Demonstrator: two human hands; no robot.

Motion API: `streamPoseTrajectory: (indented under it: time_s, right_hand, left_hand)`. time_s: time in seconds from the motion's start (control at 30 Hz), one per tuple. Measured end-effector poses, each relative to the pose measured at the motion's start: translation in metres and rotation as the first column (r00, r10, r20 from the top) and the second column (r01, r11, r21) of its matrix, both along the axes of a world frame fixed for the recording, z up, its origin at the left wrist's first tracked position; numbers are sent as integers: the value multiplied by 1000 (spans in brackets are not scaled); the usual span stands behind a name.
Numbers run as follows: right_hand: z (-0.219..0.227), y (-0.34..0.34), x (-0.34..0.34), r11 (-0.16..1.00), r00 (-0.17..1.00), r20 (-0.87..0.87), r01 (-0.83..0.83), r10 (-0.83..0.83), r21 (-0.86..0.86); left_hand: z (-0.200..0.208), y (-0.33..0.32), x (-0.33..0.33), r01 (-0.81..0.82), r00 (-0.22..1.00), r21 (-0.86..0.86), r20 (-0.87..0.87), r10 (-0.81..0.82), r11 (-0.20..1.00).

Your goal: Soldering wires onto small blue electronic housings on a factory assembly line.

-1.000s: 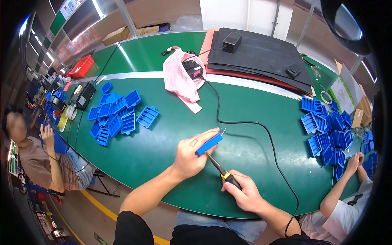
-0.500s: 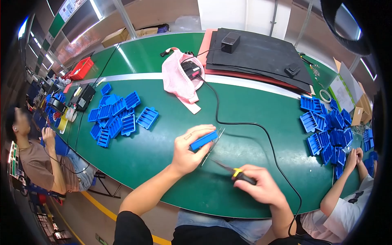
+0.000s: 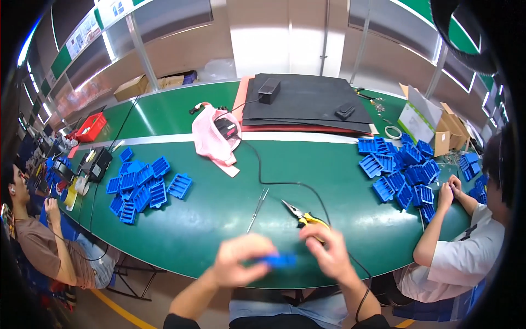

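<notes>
In my left hand (image 3: 244, 259), closed near the table's front edge, is a small blue plastic compartment tray (image 3: 280, 260), smeared by motion. My right hand (image 3: 329, 253) is to the right of the tray, thumb and fingers apart, with nothing visible between them. Just beyond its fingers, needle-nose pliers (image 3: 303, 217) with yellow and black handles lie on the green table; the hand partly hides the handles. A pair of thin metal tweezers (image 3: 257, 210) rests left of the pliers, beyond my left hand.
Blue trays are heaped at left (image 3: 141, 185) and right (image 3: 402, 167). A black cable (image 3: 260, 170) runs from a pink mesh bag (image 3: 211, 137) past my right hand. Black sheets (image 3: 307, 104) lie at the back. Co-workers sit on the left (image 3: 41, 241) and right (image 3: 449, 236).
The pliers have left my right hand and lie on the table. The tweezers, earlier at my left hand, lie there too. Both hands and the blue tray have moved nearer me; the view has tilted up.
</notes>
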State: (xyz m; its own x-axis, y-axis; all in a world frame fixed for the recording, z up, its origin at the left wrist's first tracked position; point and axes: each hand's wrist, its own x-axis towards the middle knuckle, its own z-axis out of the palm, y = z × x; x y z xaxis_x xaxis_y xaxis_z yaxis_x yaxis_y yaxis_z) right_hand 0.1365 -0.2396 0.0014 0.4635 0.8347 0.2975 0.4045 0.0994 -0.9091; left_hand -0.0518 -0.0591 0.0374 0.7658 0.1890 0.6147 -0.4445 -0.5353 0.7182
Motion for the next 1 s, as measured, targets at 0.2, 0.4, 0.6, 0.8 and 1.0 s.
streamPoseTrajectory:
  time_s: [0.2,0.4,0.6,0.8,1.0]
  right_hand:
    - [-81,-66,-96,731,127,-898,-634,422,254]
    - [-167,-130,-130,826,192,-980,-541,-62,-158]
    - [-191,-133,-121,787,-298,-925,-501,234,361]
    - [-142,-113,-118,859,-71,-989,-489,132,149]
    - [-122,-107,-126,904,244,-943,-414,225,109]
  left_hand:
    - [-27,-81,-43,389,920,-77,-17,-392,918]
    - [-54,-107,-62,148,946,-225,-251,-204,963]
    - [-67,-118,-61,106,937,-305,-289,-198,946]
    - [-64,-113,-53,163,912,-364,-298,-281,917]
    - [-70,-111,-54,205,914,-398,-248,-320,894]
